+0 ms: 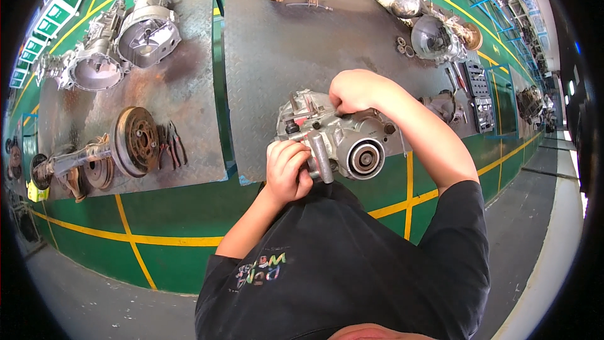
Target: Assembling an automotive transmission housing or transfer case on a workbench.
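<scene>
Gearbox [343,135] at dk tbl [270,44], grn flr [182,208]

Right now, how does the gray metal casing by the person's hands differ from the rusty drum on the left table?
The casing is gray and irregular in outline; the drum is rust-brown and round. The left hand and right hand are at the casing, while neither is near the drum. Both look metallic.

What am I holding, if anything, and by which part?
Your left hand is curled against the near left side of the metal housing; your right hand is at its far side, fingertips hidden. Neither grip can be confirmed as closed.
</scene>
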`<state>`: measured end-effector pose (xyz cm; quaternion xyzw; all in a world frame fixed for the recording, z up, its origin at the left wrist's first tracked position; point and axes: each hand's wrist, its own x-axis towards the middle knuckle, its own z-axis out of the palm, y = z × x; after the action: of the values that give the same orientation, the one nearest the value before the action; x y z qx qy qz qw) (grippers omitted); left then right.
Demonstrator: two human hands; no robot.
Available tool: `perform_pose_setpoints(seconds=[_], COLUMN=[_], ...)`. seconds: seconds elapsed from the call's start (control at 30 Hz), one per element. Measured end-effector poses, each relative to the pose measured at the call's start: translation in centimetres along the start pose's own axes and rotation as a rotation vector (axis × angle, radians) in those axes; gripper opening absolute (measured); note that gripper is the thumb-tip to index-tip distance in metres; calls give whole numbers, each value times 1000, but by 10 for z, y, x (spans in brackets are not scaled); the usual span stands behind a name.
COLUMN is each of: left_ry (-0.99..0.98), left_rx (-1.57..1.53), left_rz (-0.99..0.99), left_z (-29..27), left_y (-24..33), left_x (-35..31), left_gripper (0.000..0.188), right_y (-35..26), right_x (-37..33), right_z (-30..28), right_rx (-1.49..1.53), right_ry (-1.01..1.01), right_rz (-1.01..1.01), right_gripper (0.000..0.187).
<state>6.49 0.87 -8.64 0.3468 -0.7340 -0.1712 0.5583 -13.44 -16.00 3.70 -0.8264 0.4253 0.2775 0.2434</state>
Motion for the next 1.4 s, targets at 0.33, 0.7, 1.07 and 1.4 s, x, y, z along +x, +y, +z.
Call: perform_pose_setpoints(seconds=[0.33,0.7,1.07,1.4], left_ry=[11,-33,258,432], left_rx=[5,193,279,89], left_rz=[-1,-121,-329,-578], left_z=[0,-1,46,20], left_y=[1,23,80,56], left_x=[-1,-2,44,20], left_gripper=[33,31,87,89], right_y=[8,243,293,322], right_x=[-12,-93,-83,-70], right_z=[5,223,522,517], right_rx=[144,914,771,697], right_ry=[-23,886,497,392], right_rz=[77,689,1096,953], right_gripper=[27,34,43,22])
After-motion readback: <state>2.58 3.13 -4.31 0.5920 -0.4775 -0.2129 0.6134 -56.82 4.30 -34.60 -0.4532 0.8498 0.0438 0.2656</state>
